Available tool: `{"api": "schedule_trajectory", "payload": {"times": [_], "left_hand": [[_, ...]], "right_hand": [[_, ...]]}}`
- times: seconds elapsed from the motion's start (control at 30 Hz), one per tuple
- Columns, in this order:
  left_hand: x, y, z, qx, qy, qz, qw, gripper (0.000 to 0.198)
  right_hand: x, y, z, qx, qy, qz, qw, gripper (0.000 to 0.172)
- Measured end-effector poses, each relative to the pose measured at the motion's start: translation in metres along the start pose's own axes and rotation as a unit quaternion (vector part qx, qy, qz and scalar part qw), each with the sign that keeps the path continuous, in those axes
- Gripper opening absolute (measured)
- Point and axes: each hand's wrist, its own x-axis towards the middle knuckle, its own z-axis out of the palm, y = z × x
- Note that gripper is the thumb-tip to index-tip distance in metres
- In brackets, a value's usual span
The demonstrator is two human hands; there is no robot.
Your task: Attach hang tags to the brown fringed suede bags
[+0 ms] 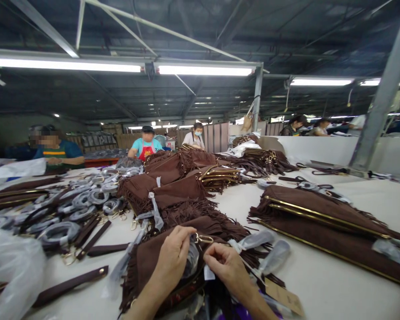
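A brown fringed handbag (146,253) lies in front of me on the table. Over it, my left hand (175,253) is closed, thumb and index finger at a gold snap hook (205,238). Below the hook, a plastic-wrapped strap (191,260) sits between my hands, partly hidden by the left one. My right hand (225,262) is closed in a pinch just right of the strap; what its fingertips hold is hidden. A small white tag (209,273) shows beside those fingers. A brown cardboard tag (284,296) lies near my right wrist.
More fringed bags (173,186) are piled ahead, and others with gold frames (320,222) lie at right. Wrapped coiled straps (60,232) cover the left side, near a loose brown strap (71,284) and a clear plastic bag (16,271). Several people work beyond the table.
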Motion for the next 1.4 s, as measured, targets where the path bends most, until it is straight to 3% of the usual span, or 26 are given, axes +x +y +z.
{"api": "schedule_trajectory", "payload": {"times": [0.13,0.5,0.77,0.87,1.1,1.27,1.4], "left_hand": [[0.001,0.002,0.004,-0.044,-0.016,-0.007,0.999,0.027],[0.001,0.011,0.006,0.026,-0.05,-0.022,0.998,0.026],[0.0,0.023,0.005,0.063,-0.062,0.014,0.996,0.029],[0.0,0.027,0.005,0.058,-0.065,0.019,0.996,0.022],[0.005,0.025,0.017,0.111,0.018,0.023,0.993,0.018],[0.013,0.012,0.022,0.143,0.075,0.054,0.985,0.019],[0.01,0.015,0.022,0.131,0.086,0.112,0.981,0.021]], "right_hand": [[-0.002,-0.001,0.002,0.004,0.012,0.002,1.0,0.022],[-0.004,0.003,0.004,0.069,0.022,-0.034,0.997,0.023],[-0.006,0.002,0.007,0.122,0.031,-0.022,0.992,0.036],[-0.005,0.004,0.009,0.136,0.035,-0.015,0.99,0.041],[-0.009,0.005,0.006,0.108,0.015,0.016,0.994,0.049],[-0.026,0.007,-0.012,-0.004,0.063,-0.053,0.997,0.04],[-0.027,-0.013,-0.027,0.154,-0.026,0.006,0.988,0.029]]}}
